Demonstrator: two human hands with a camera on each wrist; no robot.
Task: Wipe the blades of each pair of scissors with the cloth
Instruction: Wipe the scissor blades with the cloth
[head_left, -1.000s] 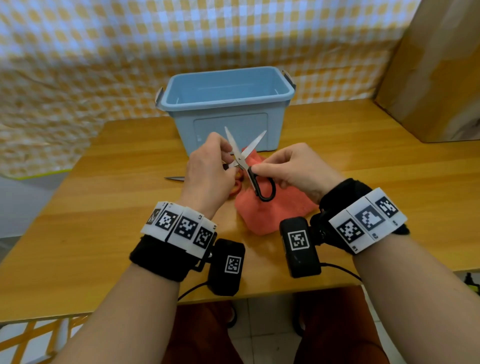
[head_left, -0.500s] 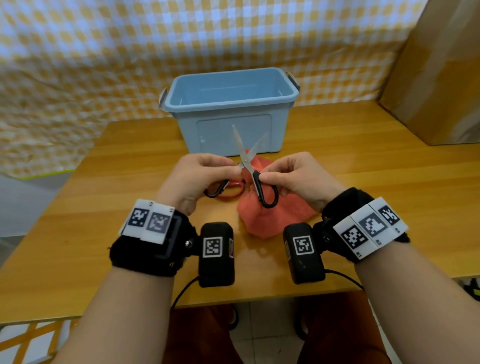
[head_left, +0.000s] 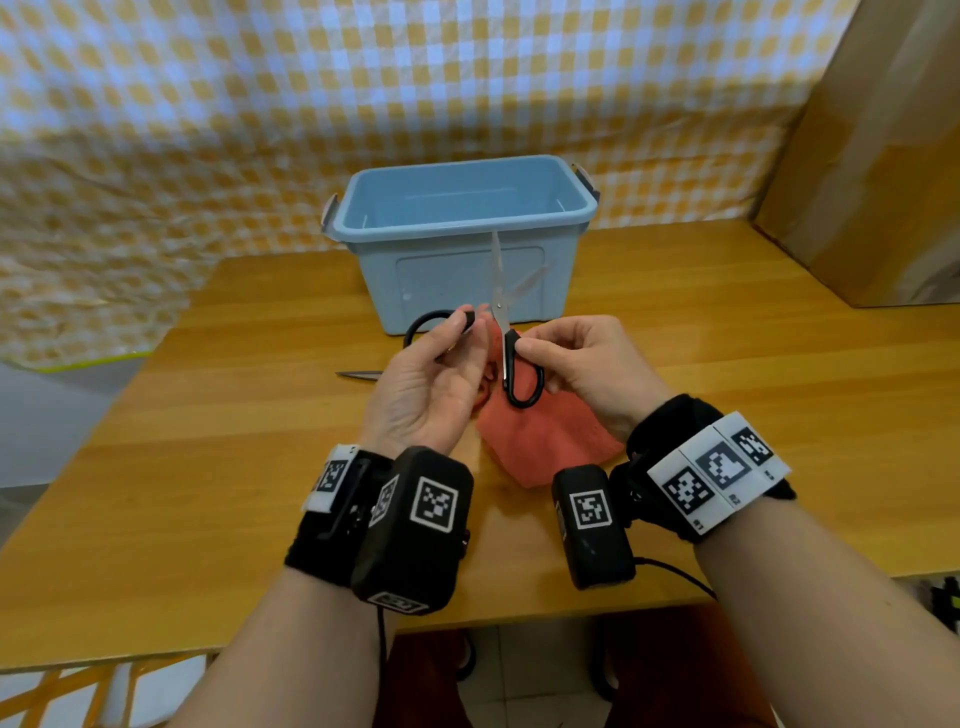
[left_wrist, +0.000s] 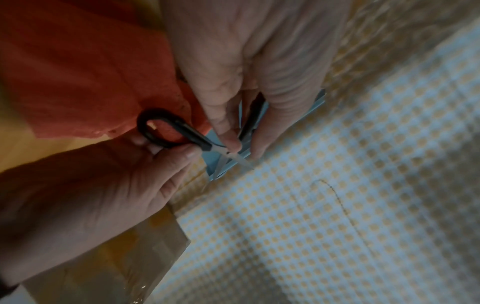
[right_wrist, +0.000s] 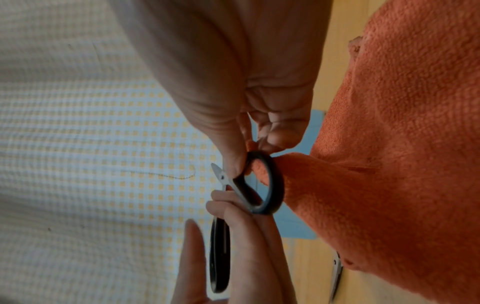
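Note:
Black-handled scissors (head_left: 511, 358) are held up over the table with the blades spread open and pointing away from me. My left hand (head_left: 457, 332), palm turned up, pinches the left handle loop (head_left: 423, 325). My right hand (head_left: 524, 348) pinches the right handle loop (right_wrist: 265, 185) between thumb and forefinger. An orange cloth (head_left: 540, 441) lies crumpled on the table under and behind both hands. A second pair of scissors lies on the table behind my left hand; only its blade tip (head_left: 358, 374) shows.
A light blue plastic bin (head_left: 457, 208) stands open just beyond the hands. A cardboard box (head_left: 883, 156) rises at the far right. The wooden table (head_left: 208, 467) ends close to my body, and a checked curtain hangs behind it.
My left hand has turned palm up and drawn its handle loop out to the left. The scissors' handles now stand further apart. The right hand has kept its pinch.

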